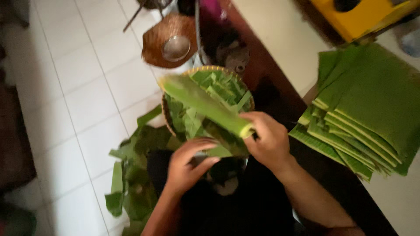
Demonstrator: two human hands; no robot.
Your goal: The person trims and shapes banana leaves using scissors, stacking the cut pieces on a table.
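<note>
**Rolled banana leaf held over a basket of cut leaves**

The right hand (pixel 269 142) grips one end of a rolled banana leaf (pixel 205 105), its fingers curled tightly round the pale cut end. From that grip the roll slants up and away across the round woven basket (pixel 208 70), its far tip reaching the basket's left rim. The roll is smooth, tube-like and bright green, blurred along its length. The left hand (pixel 188 164) sits just below the basket's near edge, fingers bent and closed on a flat, darker piece of leaf (pixel 221 144) that lies between the two hands.

The basket is coiled, tan, and filled with short, flat, angular leaf pieces. To the right of the basket lies a stack of folded leaf sheets (pixel 363 109), ribbed, matte, with pale yellow-green edges fanned out in steps. Left of and below the basket, limp, torn leaf scraps (pixel 131 175) lie on the white tiled floor (pixel 78 87). Beyond the basket stands a brown woven tray (pixel 155 46) holding a small round metal bowl (pixel 176 47).
</note>
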